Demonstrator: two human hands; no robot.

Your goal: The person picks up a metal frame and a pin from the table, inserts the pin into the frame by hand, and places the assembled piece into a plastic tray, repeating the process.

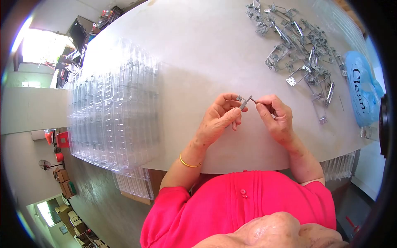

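Note:
My left hand (217,120) is closed on a small grey metal hinge-like part (244,104), held between thumb and fingers above the table. Close by on the right, my right hand (276,118) pinches a thin dark pin-like piece (253,101), its tip at or very near the end of the metal part. Whether the two touch cannot be made out. Up and to the right lies a loose pile of silvery metal brackets (308,53) with rods and small plates.
Clear plastic trays (113,111) are stacked on the table's left side. A blue plastic bag (360,89) marked "Clean" sits at the right edge. A thin needle-like piece (341,103) lies beside the brackets. More clear trays (134,184) stand below the table's left edge.

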